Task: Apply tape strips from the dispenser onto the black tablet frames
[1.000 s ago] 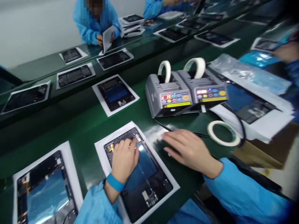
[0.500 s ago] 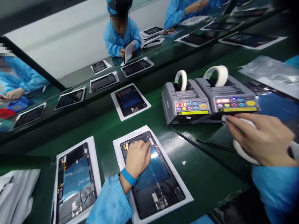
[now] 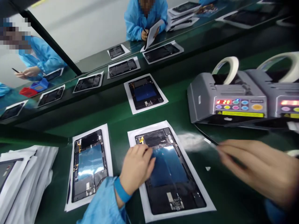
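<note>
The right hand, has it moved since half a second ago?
Yes, leftward. The right hand had its fingertips at the right tape dispenser; now they are in front of the left tape dispenser.

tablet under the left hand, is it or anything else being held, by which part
The left hand rests on the upper left of the open tablet, no grip visible. Whether the right hand, its fingertips blurred, pinches anything cannot be told.

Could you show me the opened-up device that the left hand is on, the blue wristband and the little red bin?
Opened-up device (image 3: 168, 169): head view, on the blue panel at its middle.
Blue wristband (image 3: 122, 190): head view, middle of the band.
Red bin (image 3: 28, 91): head view, on its side.
</note>
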Available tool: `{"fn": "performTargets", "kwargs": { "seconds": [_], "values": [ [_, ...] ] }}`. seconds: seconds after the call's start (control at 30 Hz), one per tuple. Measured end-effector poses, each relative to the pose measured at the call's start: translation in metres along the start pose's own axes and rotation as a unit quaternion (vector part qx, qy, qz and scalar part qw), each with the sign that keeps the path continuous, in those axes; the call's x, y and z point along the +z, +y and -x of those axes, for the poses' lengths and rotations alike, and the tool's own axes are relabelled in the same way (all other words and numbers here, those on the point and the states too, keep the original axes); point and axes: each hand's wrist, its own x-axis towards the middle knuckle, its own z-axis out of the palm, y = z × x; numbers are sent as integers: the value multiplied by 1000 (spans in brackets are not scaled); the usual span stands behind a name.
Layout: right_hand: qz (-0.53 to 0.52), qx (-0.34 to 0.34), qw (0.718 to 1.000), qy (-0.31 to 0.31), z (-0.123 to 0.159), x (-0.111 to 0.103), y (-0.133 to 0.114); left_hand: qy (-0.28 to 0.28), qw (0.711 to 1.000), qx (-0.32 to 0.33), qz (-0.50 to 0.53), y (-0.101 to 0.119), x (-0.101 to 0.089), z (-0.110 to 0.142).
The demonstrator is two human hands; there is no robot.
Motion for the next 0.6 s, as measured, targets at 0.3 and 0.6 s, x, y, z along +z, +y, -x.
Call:
{"fn": "performTargets", "kwargs": {
  "seconds": [0.3, 0.6],
  "values": [
    [-85, -130, 987, -47, -89, 110, -82, -20, 1000, -21, -6, -40, 24, 17],
    [-71, -137, 986, -70, -83, 138, -83, -22, 999, -27, 21, -35, 30, 16]
  ]
}}
